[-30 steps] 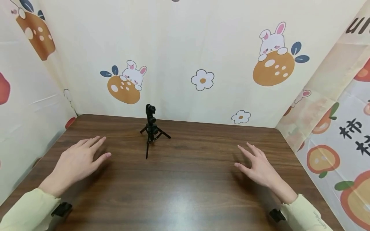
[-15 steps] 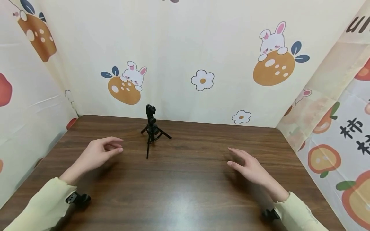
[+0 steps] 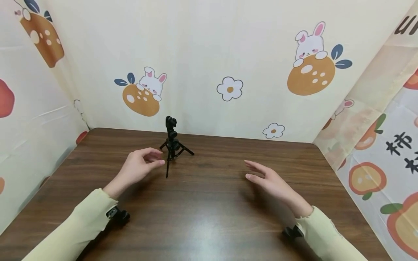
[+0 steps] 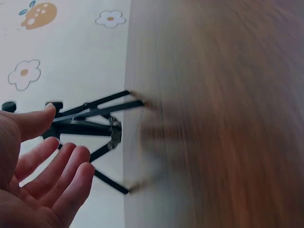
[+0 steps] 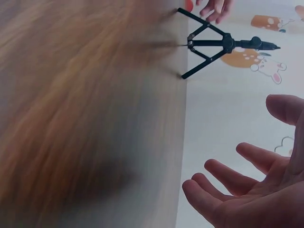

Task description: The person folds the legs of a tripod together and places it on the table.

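A small black tripod (image 3: pixel 172 139) stands upright on its spread legs toward the back of the wooden table (image 3: pixel 209 203). Just left of it is my left hand (image 3: pixel 138 166), thumb and fingers loosely bent with a gap between them. In the left wrist view the thumb overlaps the tripod (image 4: pixel 85 128); whether they touch I cannot tell. My right hand (image 3: pixel 269 181) hovers over the table well to the right of the tripod, fingers relaxed and spread, holding nothing. The right wrist view shows the tripod (image 5: pixel 209 43) apart from that hand (image 5: pixel 256 185).
A pale curtain (image 3: pixel 199 54) printed with rabbits and flowers hangs behind the table's back edge. More printed cloth (image 3: pixel 375 174) borders the right side, and a white sheet (image 3: pixel 36 123) borders the left. Black wrist devices (image 3: pixel 118 215) sit at both sleeves.
My left hand has moved right to the tripod, its spread fingers bending a little. The right hand has drifted left toward the middle. The tripod stands in the same place.
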The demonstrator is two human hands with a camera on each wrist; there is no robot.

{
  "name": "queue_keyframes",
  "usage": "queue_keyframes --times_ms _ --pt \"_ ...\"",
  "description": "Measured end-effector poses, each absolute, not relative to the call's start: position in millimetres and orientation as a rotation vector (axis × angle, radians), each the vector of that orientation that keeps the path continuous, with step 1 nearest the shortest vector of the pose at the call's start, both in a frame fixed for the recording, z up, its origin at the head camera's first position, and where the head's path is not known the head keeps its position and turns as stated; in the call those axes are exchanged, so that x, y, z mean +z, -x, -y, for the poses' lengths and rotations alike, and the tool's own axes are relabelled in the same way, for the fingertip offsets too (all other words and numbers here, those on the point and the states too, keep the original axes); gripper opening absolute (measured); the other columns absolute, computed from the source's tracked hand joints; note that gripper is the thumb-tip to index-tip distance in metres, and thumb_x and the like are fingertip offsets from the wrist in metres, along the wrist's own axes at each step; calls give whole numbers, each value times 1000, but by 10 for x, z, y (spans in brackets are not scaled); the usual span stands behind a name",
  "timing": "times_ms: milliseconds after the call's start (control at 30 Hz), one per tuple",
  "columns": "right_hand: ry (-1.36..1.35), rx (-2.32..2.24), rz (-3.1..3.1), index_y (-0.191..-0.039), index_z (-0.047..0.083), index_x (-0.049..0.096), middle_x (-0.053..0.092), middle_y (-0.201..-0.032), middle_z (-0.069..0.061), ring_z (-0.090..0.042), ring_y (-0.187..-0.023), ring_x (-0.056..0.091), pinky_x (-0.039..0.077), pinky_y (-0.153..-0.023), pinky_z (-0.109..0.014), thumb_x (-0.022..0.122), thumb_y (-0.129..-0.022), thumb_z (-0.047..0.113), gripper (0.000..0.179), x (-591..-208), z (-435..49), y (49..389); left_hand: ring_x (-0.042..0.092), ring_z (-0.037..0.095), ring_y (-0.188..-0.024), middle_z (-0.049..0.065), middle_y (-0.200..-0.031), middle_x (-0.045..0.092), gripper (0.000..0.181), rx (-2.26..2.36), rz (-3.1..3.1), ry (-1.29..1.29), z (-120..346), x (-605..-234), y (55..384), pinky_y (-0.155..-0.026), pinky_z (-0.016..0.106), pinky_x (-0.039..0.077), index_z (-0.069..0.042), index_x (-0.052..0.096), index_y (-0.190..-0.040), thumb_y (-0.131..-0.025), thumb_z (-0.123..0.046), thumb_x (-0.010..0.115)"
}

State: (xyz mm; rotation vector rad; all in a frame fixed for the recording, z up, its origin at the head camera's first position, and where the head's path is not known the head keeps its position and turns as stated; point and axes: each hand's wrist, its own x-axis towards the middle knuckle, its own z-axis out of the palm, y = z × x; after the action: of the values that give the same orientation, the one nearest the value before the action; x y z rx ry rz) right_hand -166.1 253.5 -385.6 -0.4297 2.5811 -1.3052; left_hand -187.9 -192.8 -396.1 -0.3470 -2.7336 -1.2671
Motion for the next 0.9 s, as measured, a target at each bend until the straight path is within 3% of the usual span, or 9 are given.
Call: queue_keyframes --times_ms 267,600,900 --pt "472 -1359 -2542 -148 27 47 47 -150 -2 -24 -141 38 31 -109 -55 64 -97 41 56 -3810 -2315 1737 69 20 -86 5 -97 74 29 -1246 2737 258 1741 -4041 2001 -73 38 52 -9 72 -108 -88 -30 78" --pt "564 -1421 -2511 -148 20 49 52 -146 -5 -24 -138 42 33 -109 -55 65 -97 34 55 -3788 -2054 1839 68 23 -84 9 -95 74 27 -1224 2725 279 1656 -4087 2054 -72 39 52 -2 73 -108 -89 -21 77" --pt "636 -1463 -2502 -145 18 52 52 -147 -3 -23 -136 46 35 -108 -53 65 -98 29 50 -3761 -1789 1947 66 19 -74 9 -93 74 19 -1134 2710 262 1648 -4048 2033 -63 35 49 -3 76 -106 -90 -14 75"
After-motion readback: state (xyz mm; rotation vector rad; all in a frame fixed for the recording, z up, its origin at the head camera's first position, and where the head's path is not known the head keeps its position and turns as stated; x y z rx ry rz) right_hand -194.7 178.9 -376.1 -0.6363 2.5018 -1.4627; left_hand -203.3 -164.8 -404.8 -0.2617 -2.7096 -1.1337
